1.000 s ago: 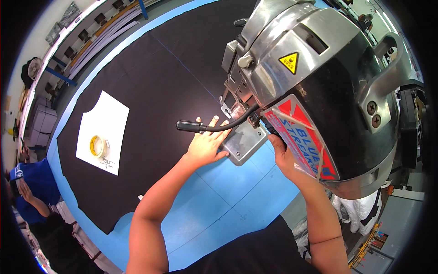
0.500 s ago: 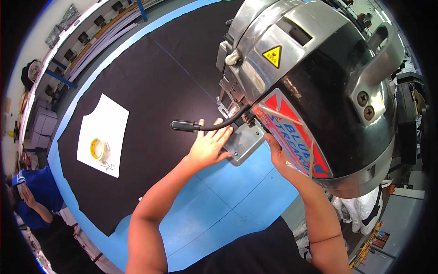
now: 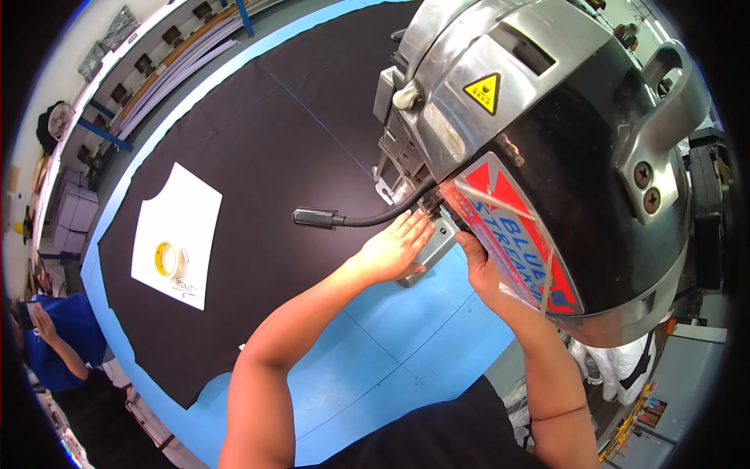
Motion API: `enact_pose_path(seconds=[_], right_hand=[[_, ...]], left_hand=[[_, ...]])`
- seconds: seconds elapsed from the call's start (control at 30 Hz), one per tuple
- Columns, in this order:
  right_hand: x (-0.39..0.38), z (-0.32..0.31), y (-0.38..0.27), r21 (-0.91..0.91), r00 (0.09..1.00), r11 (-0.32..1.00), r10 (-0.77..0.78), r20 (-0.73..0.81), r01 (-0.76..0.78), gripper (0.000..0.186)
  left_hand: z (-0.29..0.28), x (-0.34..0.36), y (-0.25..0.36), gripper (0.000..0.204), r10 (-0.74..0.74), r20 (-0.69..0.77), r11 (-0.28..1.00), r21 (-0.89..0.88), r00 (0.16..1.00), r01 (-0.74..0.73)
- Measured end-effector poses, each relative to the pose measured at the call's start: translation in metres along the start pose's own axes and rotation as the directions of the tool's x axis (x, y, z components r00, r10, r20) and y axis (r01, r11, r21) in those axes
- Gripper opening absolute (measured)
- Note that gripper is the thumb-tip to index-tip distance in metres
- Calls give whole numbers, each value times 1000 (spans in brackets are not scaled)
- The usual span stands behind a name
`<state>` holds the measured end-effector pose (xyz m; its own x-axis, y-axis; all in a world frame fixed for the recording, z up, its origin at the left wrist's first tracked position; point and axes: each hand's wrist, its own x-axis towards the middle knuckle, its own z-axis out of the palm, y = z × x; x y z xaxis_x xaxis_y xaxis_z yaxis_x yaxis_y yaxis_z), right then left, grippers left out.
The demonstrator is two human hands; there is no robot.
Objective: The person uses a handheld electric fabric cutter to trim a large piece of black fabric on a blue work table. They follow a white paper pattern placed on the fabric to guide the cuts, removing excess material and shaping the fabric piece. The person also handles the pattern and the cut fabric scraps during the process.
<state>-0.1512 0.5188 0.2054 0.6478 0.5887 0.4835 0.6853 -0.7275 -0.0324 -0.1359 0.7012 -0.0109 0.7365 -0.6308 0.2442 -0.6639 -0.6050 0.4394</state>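
A large electric fabric cutting machine [image 3: 582, 156], black and silver, stands at the right on black fabric [image 3: 266, 156]. My right hand [image 3: 488, 273] is closed at its lower near side, thumb showing and the other fingers hidden behind the housing. Flat and palm down, my left hand [image 3: 394, 246] lies by the blade area, its fingertips over the metal base plate [image 3: 439, 244]. A black flexible stalk [image 3: 367, 222] bends out above that hand. On the fabric further left lies a white paper pattern [image 3: 191, 215], with a tape roll [image 3: 179, 259] on it.
Beneath the fabric is a blue cutting table [image 3: 375, 391] marked with dark lines. A co-worker in a blue top [image 3: 66, 332] is beyond its left edge. Shelving with long rolls [image 3: 183, 82] runs along the far left. White bundles [image 3: 613, 363] sit at the right, below the machine.
My left hand has slid right, from the fabric toward the machine's base plate. The machine appears shifted slightly right and down, with my right hand staying against it.
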Motion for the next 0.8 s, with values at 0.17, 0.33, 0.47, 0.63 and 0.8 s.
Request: enact_pose_path(seconds=[0.17, 0.33, 0.47, 0.63, 0.8], right_hand=[[11, -3, -11, 122, 995, 990, 68, 70, -76, 41], [12, -1, -7, -20, 988, 997, 76, 137, -74, 42], [17, 6, -13, -208, 963, 962, 214, 163, -178, 43], [26, 1, -20, -248, 966, 958, 191, 173, -145, 43], [35, 2, -22, -299, 981, 951, 125, 150, -75, 43]], left_hand=[[-7, -1, 0, 89, -9, 18, 1000, 15, 1000, 8], [-30, -3, 10, 90, -56, 67, 998, 30, 996, 55], [-50, -2, 4, 90, -30, 81, 999, -17, 996, 31], [-50, -4, -9, 91, 50, 52, 997, 55, 997, -53], [-43, -6, -14, 91, 59, 29, 997, 44, 998, -60]])
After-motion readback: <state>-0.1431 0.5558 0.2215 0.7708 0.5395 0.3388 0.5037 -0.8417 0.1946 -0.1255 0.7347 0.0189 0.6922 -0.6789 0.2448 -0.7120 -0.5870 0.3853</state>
